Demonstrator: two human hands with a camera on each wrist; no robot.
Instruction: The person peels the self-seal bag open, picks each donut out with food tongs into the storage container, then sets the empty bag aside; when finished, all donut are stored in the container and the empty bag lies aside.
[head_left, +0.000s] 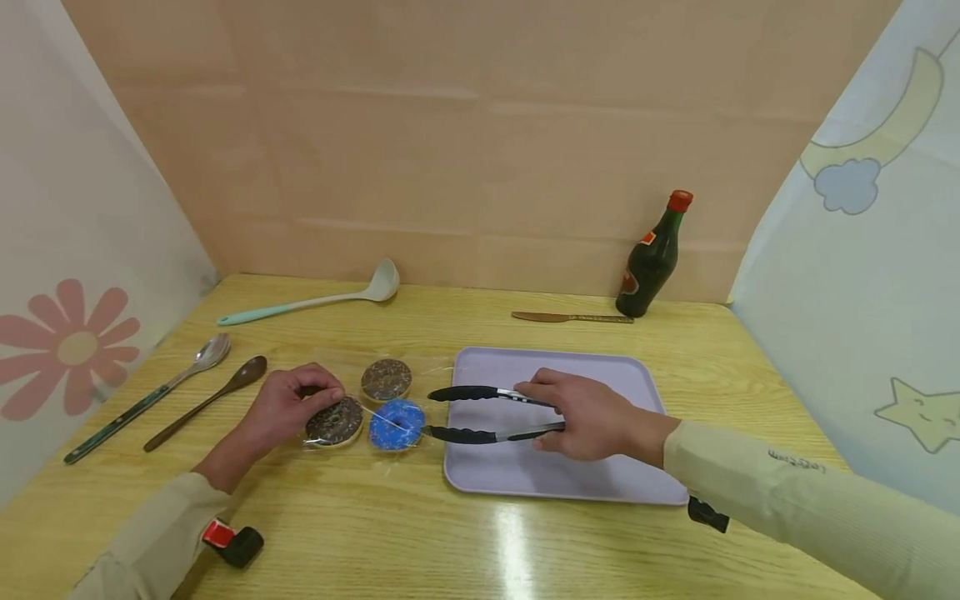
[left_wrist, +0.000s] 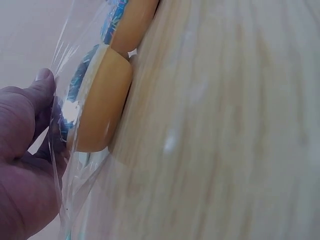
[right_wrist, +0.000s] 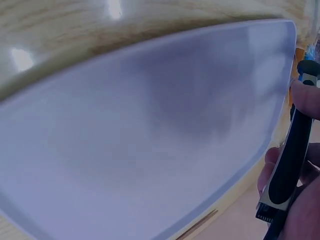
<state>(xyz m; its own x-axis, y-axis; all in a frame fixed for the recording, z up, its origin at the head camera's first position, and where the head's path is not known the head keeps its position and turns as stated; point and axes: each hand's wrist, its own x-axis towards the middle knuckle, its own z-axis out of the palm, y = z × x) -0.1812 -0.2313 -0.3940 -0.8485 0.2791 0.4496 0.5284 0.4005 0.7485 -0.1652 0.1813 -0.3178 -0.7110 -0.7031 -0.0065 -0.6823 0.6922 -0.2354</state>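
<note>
At lower centre-left, my left hand (head_left: 288,408) pinches the clear bag (head_left: 360,412) of three doughnuts: two chocolate-sprinkled, one blue (head_left: 396,424). Right of it, my right hand (head_left: 588,415) grips black-tipped tongs (head_left: 480,413), spread open, over the lilac tray (head_left: 600,483). My sleeve's writing is unreadable.

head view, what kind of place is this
Probably a staged tabletop set, not a real kitchen: a wooden table boxed in by a cardboard backdrop and printed curtains, with utensils laid out.

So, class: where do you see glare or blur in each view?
Head view: sharp, with a bright streak of glare on the table below the tray. Left wrist: soft, with glints on the plastic bag. Right wrist: tray blurred.
</note>
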